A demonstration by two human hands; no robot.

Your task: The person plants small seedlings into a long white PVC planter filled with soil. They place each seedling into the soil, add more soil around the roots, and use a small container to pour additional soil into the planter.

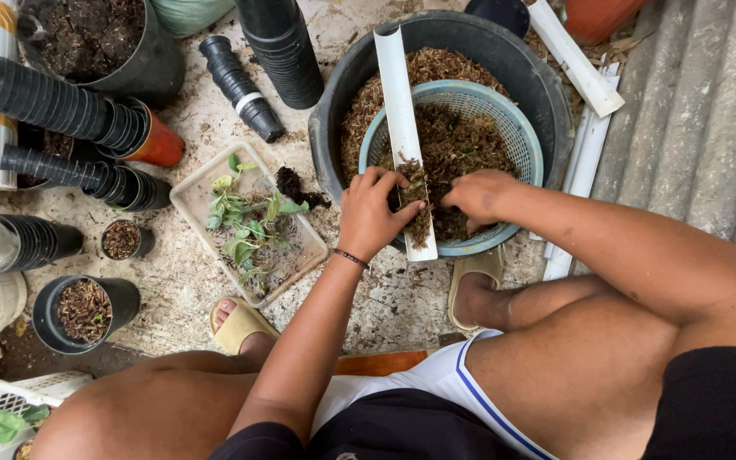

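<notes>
The white half-pipe trough (401, 128) lies across the blue mesh basket (517, 136), long axis running from its near end at the basket's front rim up and slightly left to its far end past the back rim, hollow side up with brown fibre packed in its near end. The left hand (370, 213) grips the trough's near end, fingers curled over its edge, while the right hand (479, 194) is cupped loosely, fingertips down in the basket's fibre just right of the trough. The basket sits inside a big black tub (334, 128) also holding coarse brown fibre; left of the tub, a shallow tray (189, 200) holds green seedlings.
</notes>
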